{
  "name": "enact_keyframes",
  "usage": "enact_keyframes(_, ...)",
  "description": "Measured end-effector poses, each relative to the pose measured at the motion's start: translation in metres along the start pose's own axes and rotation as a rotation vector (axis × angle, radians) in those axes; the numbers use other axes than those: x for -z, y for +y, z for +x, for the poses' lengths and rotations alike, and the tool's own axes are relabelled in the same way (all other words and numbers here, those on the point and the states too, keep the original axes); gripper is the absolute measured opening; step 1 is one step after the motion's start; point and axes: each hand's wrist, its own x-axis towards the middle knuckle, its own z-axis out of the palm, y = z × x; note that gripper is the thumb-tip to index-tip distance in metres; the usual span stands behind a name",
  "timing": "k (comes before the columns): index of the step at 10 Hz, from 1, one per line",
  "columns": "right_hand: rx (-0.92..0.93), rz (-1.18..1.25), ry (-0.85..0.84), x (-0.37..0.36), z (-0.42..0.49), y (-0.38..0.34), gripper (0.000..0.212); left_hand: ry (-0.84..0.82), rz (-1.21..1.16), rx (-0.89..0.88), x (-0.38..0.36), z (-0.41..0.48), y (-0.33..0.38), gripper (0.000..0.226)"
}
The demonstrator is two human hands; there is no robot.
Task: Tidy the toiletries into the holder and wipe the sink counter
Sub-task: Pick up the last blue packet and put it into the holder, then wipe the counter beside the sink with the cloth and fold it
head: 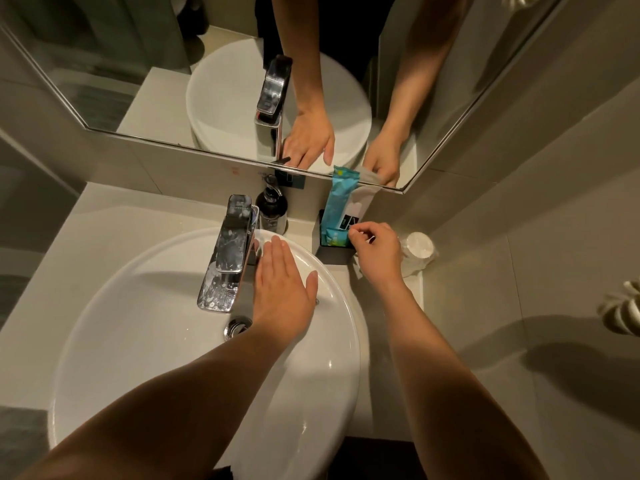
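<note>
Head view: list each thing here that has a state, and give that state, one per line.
Holder: upright on the counter, packets standing in it.
Tall blue packet: upright in the holder.
Faucet: no water running.
Soap dispenser: upright behind the basin.
Left hand: flat, open, over the basin.
Right hand: fingers pinched at the holder's packets.

Holder [332, 249] right of basin [173, 323], sachets [341, 206] in it; pump bottle [272, 209] behind tap [228, 251].

A chrome tap [227, 252] stands over the white basin [145, 327], with the drain plug [237, 326] below it. A dark pump bottle [272, 207] sits under the mirror [214, 81].
</note>
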Motion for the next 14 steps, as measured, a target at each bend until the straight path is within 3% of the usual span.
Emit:
enact_keyframes(2,-0.052,-0.008,0.054,-0.004,0.002,-0.001,0.012,-0.006,-0.004,0.001,0.0,0.0,0.0,0.082)
enact_keyframes(4,-0.035,-0.155,-0.011,-0.007,0.005,-0.004,0.012,-0.008,0.003,0.005,0.0,0.0,0.0,0.082)
enact_keyframes(7,-0.067,0.021,0.032,0.002,-0.006,-0.005,0.006,-0.046,-0.006,0.01,0.002,0.0,0.001,0.083)
enact_keyframes(9,-0.004,0.114,-0.008,0.016,-0.052,-0.023,0.007,-0.191,-0.058,-0.008,0.012,0.003,-0.006,0.089)
enact_keyframes(11,0.022,0.115,-0.237,0.001,-0.119,-0.036,0.009,-0.305,-0.187,-0.328,0.065,-0.039,-0.052,0.075)
enact_keyframes(12,0.034,0.078,-0.415,-0.016,-0.155,-0.035,0.008,-0.265,-0.189,-0.342,0.092,-0.075,-0.1,0.059)
enact_keyframes(13,0.029,-0.007,-0.555,-0.032,-0.19,-0.028,0.007,-0.267,-0.194,-0.183,0.105,-0.112,-0.152,0.053)
enact_keyframes(14,0.025,-0.151,-0.697,-0.045,-0.225,-0.022,0.015,-0.389,-0.091,-0.014,0.106,-0.15,-0.191,0.056)
